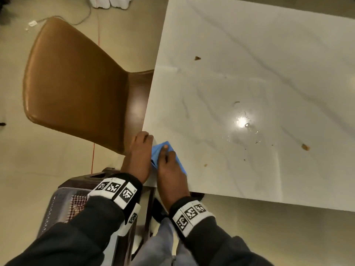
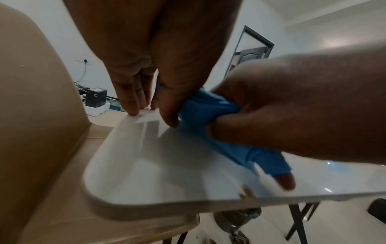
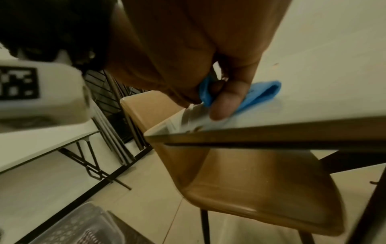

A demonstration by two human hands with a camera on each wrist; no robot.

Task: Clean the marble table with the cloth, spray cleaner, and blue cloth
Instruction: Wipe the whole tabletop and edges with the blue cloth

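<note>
The blue cloth [image 1: 169, 148] lies bunched at the near left corner of the white marble table [image 1: 249, 73]. My right hand [image 1: 165, 149] grips it, fingers curled into the folds [image 2: 208, 109] and thumb pressing down [image 3: 221, 105]. A thin white sheet [image 3: 196, 112] pokes out under that thumb at the table's corner. My left hand [image 1: 144, 138] rests with straight fingers [image 2: 133, 105] on the table's left edge, its thumb touching the blue cloth. Brown crumbs [image 1: 197, 58] and a wet patch [image 1: 242, 121] are on the tabletop. No spray cleaner is in view.
A brown chair [image 1: 76, 83] stands tucked against the table's left edge, close to my left hand. A mesh basket [image 1: 63, 206] sits on the floor below my left forearm. More crumbs [image 1: 305, 147] lie to the right. A red cord [image 1: 93, 158] runs across the floor.
</note>
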